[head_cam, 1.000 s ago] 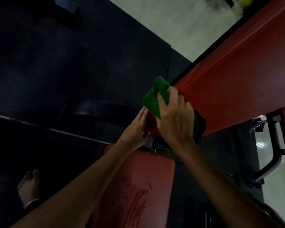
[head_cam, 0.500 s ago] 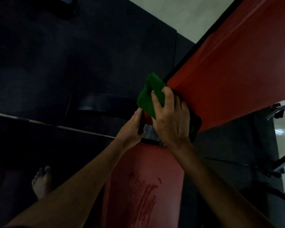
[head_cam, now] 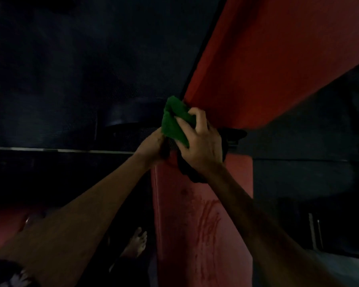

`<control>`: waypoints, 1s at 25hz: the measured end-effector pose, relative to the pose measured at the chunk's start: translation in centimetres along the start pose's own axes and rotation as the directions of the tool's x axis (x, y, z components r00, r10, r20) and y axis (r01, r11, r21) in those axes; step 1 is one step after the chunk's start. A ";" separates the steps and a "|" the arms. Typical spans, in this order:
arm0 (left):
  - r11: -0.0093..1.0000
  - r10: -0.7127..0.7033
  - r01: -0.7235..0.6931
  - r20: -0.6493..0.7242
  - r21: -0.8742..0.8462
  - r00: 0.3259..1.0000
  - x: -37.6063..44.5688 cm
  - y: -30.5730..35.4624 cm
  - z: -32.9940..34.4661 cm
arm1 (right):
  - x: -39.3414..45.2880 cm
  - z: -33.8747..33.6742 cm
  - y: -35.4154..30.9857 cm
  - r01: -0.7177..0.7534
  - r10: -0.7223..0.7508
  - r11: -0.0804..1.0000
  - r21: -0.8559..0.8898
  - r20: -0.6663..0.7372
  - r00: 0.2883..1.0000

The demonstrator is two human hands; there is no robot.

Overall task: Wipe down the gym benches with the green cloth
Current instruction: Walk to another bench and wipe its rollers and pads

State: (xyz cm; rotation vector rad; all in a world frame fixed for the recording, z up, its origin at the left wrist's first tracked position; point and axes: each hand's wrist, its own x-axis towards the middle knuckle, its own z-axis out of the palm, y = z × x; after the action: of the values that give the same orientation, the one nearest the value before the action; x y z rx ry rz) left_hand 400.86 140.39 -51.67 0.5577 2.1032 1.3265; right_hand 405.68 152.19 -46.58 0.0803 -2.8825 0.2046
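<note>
— At the left side, what do you see?
— Dark floor mats point(head_cam: 50, 69), and a bare foot point(head_cam: 136, 243) low down. Then the left hand point(head_cam: 151, 147) reaches under the green cloth point(head_cam: 174, 123); its fingers are hidden, so I cannot tell if it holds something.
— And to the right?
— The right hand point(head_cam: 201, 143) grips the green cloth with curled fingers, at the lower corner of the red backrest pad point(head_cam: 267, 69). Below is the red seat pad point(head_cam: 195, 224), with wet streaks.

The right hand point(head_cam: 201, 146) grips a green cloth point(head_cam: 174, 123) at the lower corner of the red backrest point(head_cam: 267, 69); the left hand point(head_cam: 151, 147) touches beside it, above the seat pad point(head_cam: 199, 224).
</note>
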 end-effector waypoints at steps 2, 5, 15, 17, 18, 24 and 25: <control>0.980 0.085 -0.075 -0.048 0.187 0.995 -1.4 -1.1 1.5 | -4.5 0.5 0.2 -0.152 0.151 0.985 0.081 0.009 0.988; 0.868 -0.028 -0.040 0.128 0.496 0.991 -4.3 -4.0 3.4 | -10.4 1.4 -0.3 -0.594 0.566 0.804 0.017 0.282 0.775; 0.662 -0.284 0.031 0.212 0.749 0.935 -6.6 -6.1 6.6 | -16.8 2.8 6.9 -0.721 0.763 0.629 -0.291 0.410 0.500; 0.653 -0.304 0.022 0.234 0.757 0.924 -6.3 -6.6 6.5 | -16.6 2.7 9.9 -0.908 0.923 0.327 -0.261 0.297 0.247; 0.658 -0.316 0.023 0.248 0.753 0.916 -6.2 -6.5 6.5 | -16.2 3.1 9.7 -0.929 0.944 0.261 -0.264 0.273 0.187; 0.601 -0.306 0.010 0.218 0.800 0.927 -6.7 -6.6 6.6 | -13.2 5.1 -0.9 -0.626 0.572 0.774 -0.097 0.531 0.625; 0.593 -0.305 0.002 0.222 0.805 0.926 -6.6 -6.6 6.3 | -13.4 4.9 0.4 -0.566 0.509 0.820 -0.080 0.553 0.659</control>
State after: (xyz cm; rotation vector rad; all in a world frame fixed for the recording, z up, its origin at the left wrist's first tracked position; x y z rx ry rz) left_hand 409.72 137.74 -58.08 0.8542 2.2887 0.0660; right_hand 417.37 152.36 -54.70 -0.8674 -3.3844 0.5111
